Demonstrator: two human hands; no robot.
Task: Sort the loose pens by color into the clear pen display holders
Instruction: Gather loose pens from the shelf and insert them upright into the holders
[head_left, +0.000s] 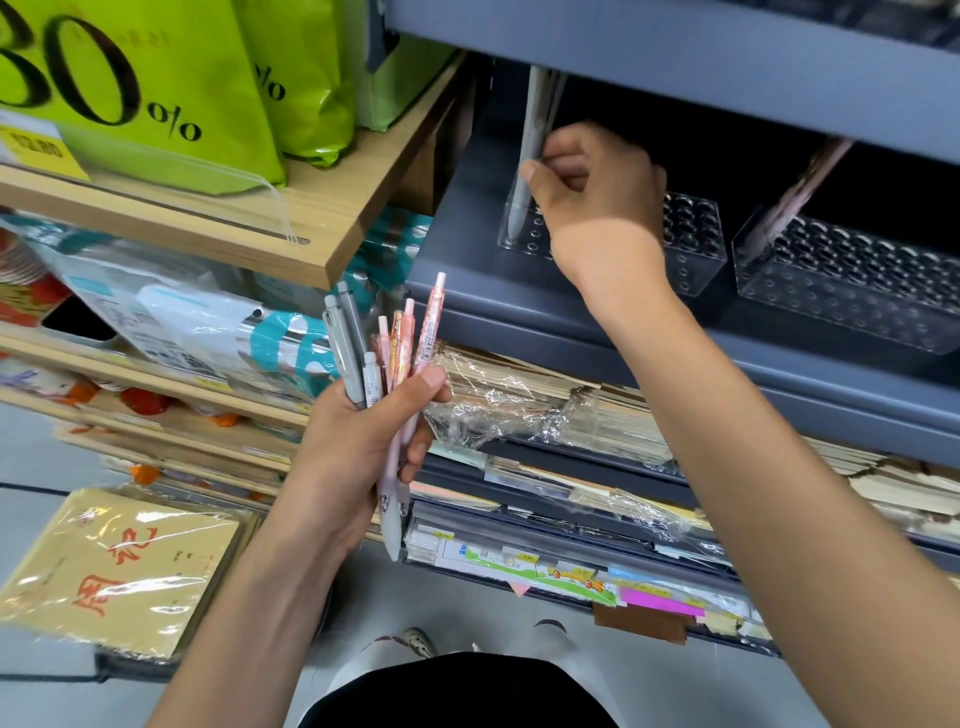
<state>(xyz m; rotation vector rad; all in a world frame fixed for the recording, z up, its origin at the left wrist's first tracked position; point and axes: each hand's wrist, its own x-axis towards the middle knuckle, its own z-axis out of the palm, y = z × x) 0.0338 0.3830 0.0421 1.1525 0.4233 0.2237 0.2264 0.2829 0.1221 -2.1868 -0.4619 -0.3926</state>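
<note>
**Grey pen (531, 140) in a clear holder (696, 252)**

Lower centre, the left hand (353, 447) grips a bunch of grey and pink pens (396, 353); upper centre, the right hand (597, 197) pinches the grey pen, tip in the holder's left end; far right, a second holder (852, 296) has a pink pen (795, 200).

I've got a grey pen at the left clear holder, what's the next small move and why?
Probably seat the grey pen fully in the left holder and let go: the right hand pinches it, tip down at a front-corner hole.
</note>
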